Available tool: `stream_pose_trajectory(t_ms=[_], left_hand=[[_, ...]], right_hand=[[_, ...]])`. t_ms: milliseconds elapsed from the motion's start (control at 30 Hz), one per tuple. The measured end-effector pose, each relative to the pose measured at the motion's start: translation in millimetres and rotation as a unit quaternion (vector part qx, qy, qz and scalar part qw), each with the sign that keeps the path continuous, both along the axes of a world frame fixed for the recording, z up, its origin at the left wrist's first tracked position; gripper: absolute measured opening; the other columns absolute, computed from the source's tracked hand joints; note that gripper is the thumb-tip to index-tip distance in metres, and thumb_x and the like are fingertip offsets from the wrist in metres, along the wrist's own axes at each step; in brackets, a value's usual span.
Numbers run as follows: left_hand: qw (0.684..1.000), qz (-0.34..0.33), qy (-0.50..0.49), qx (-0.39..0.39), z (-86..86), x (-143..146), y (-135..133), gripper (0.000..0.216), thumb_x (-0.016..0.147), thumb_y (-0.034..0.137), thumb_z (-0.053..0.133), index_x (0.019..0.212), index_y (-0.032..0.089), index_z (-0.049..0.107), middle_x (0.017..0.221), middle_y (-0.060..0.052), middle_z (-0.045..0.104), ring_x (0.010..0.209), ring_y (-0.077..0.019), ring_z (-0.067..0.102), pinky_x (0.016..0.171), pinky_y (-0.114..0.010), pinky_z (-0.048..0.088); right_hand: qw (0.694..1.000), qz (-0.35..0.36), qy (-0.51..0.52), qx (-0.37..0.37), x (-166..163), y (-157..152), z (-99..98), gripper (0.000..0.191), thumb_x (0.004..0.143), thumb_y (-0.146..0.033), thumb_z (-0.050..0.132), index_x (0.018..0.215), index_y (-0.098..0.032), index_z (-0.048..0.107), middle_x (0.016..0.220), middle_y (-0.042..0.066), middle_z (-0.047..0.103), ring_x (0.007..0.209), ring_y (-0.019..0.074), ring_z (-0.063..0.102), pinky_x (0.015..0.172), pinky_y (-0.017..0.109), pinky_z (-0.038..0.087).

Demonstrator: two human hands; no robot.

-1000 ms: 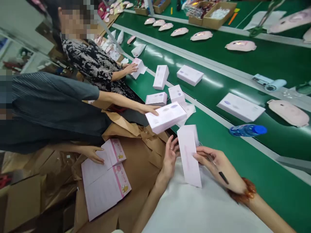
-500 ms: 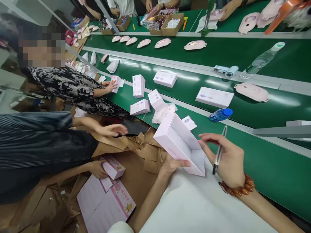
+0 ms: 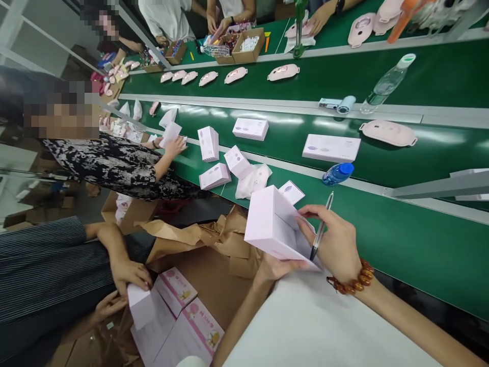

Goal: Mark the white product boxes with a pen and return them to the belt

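A pale pink box (image 3: 263, 219), its open side facing me, is tilted in front of my chest. My left hand (image 3: 280, 267) grips it from below, thumb along the lower edge. A pen (image 3: 323, 224) is tucked between the fingers of my right hand (image 3: 338, 244), tip down. That hand's thumb and fingertips reach the box's far wall at the opening; whether they pinch it I cannot tell. Just beyond lie a small printed card (image 3: 292, 192), a white pouch (image 3: 254, 182) and another carton (image 3: 237, 162) leaning against the pouch.
Closed boxes (image 3: 331, 148), a blue-capped bottle (image 3: 338, 174) and a pink device (image 3: 388, 133) rest on the green bench and belt (image 3: 412, 244). At lower left, a co-worker's hands (image 3: 130, 278) hold a box above a large carton (image 3: 214, 270) containing pink-labelled boxes. Another person works farther along.
My box has turned, showing more of its end face. My right hand has moved left, into its opening. The co-worker at lower left has lifted a box, now with both hands at it.
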State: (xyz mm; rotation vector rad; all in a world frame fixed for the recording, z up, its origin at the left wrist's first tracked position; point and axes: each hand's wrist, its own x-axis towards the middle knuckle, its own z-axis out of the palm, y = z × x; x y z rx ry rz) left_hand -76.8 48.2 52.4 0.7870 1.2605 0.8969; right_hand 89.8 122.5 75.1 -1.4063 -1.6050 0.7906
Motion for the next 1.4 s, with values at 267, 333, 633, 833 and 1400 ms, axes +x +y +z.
stream_pose_trajectory(t_ms=[267, 333, 633, 833, 1400], left_hand=[[0.999, 0.018, -0.027, 0.004, 0.5, 6.5, 6.6, 0.093, 0.06, 0.07, 0.102, 0.133, 0.018, 0.075, 0.126, -0.014, 0.08, 0.148, -0.0443, 0.061, 0.136, -0.064, 0.036], [1.0, 0.008, -0.02, 0.002, 1.9, 5.4, 6.4, 0.087, 0.061, 0.067, 0.103, 0.129, 0.019, 0.077, 0.127, -0.015, 0.08, 0.146, -0.0436, 0.061, 0.135, -0.063, 0.038], [0.978, 0.074, -0.154, -0.122, -13.1, 6.4, -8.0, 0.098, 0.038, 0.059, 0.11, 0.119, 0.016, 0.076, 0.107, -0.011, 0.083, 0.113, -0.0417, 0.076, 0.11, -0.058, 0.058], [0.973, 0.144, -0.144, -0.11, -3.5, 18.2, -19.8, 0.103, 0.045, 0.039, 0.112, 0.136, 0.018, 0.07, 0.111, -0.011, 0.084, 0.115, -0.0401, 0.077, 0.108, -0.054, 0.058], [0.864, 0.45, -0.149, -0.172, -50.1, -46.4, 20.6, 0.068, 0.065, 0.061, 0.093, 0.116, 0.019, 0.078, 0.114, -0.015, 0.084, 0.132, -0.044, 0.072, 0.109, -0.05, 0.061]], right_hand=[[1.0, -0.01, -0.007, 0.011, -2.7, -4.8, -4.1, 0.016, 0.105, -0.031, 0.07, 0.114, -0.025, 0.081, 0.101, 0.007, 0.085, 0.087, 0.0263, 0.082, 0.076, 0.037, 0.068], [1.0, -0.007, -0.013, 0.0, -2.2, -4.5, -5.6, 0.019, 0.107, -0.033, 0.066, 0.118, -0.025, 0.079, 0.104, 0.007, 0.084, 0.09, 0.0252, 0.082, 0.078, 0.036, 0.067], [0.997, 0.024, 0.016, -0.072, 6.0, -9.5, 6.1, 0.031, 0.104, -0.043, 0.07, 0.129, -0.025, 0.076, 0.107, 0.005, 0.084, 0.094, 0.0262, 0.083, 0.083, 0.04, 0.068], [0.997, -0.067, 0.026, -0.032, 6.0, -13.3, 11.9, 0.012, 0.103, -0.036, 0.072, 0.099, -0.026, 0.078, 0.097, 0.004, 0.085, 0.084, 0.028, 0.085, 0.076, 0.041, 0.07], [0.93, 0.017, 0.208, -0.303, 9.6, 66.0, -185.0, 0.064, 0.075, -0.088, 0.076, 0.08, -0.025, 0.07, 0.07, 0.002, 0.072, 0.056, 0.0169, 0.063, 0.055, 0.034, 0.058]])
